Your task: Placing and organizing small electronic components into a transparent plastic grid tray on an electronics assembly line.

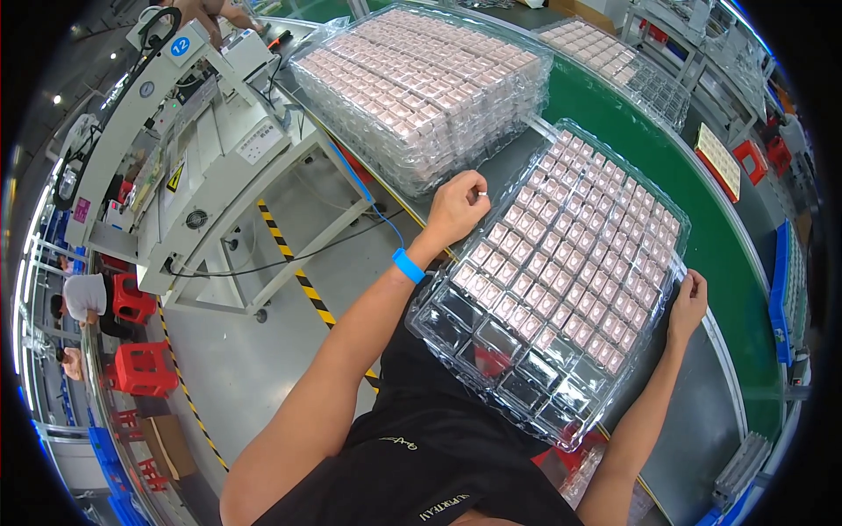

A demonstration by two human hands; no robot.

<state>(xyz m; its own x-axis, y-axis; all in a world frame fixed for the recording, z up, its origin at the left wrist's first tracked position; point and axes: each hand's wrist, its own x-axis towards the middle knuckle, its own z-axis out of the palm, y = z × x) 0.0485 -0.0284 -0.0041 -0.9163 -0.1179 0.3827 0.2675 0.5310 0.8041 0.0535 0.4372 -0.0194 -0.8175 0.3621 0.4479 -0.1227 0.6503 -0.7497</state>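
Observation:
A clear plastic blister tray point(456, 323) lies in front of me, its near end over my lap. Small pinkish square pieces point(570, 254) fill most of its pockets; the pockets nearest me hold none. My left hand point(458, 210), with a blue wristband point(408, 266), is at the tray's left edge. Its fingers are curled, and a tiny white bit shows at the fingertips, too small to name. At the right edge, my right hand point(688, 304) grips the tray's rim, its fingertips partly hidden.
Beyond my left hand stands a tall stack of filled trays point(421, 88). More trays point(614, 66) rest across the green conveyor belt point(636, 145). A white machine on a frame point(219, 167) stands to the left, near red stools point(145, 368). A blue bin point(783, 289) is far right.

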